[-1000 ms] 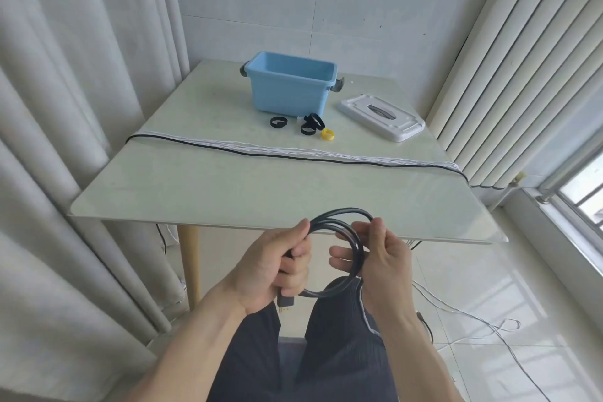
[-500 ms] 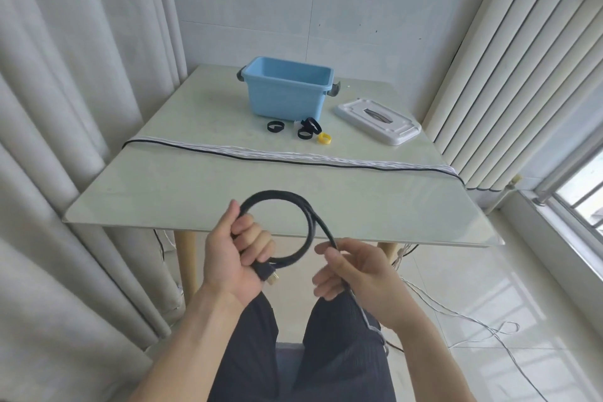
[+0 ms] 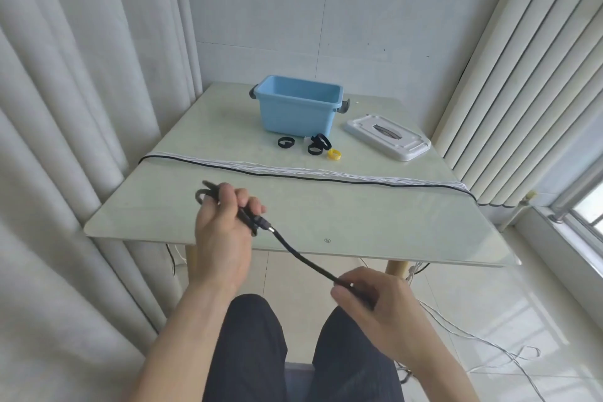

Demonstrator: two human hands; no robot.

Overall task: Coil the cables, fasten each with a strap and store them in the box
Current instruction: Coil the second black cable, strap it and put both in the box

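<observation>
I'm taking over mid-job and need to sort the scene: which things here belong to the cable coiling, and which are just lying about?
Job:
black cable, gripped by left hand and right hand
black straps and yellow strap
blue box, white lid
cables across the table

Lying about:
curtains
thin white wires on the floor

1. Worn on the head, looking forward and down from above a seated lap.
2. Nearest: left hand (image 3: 225, 232) and right hand (image 3: 380, 307), low in the wide-angle frame, close to the lens.
3. Farther ahead: table (image 3: 359, 219), seen obliquely from its near edge, with the wall behind it.
4. Curtains bowed at both sides by the wide lens.
5. Single view only; no second view sharing the scene.
</observation>
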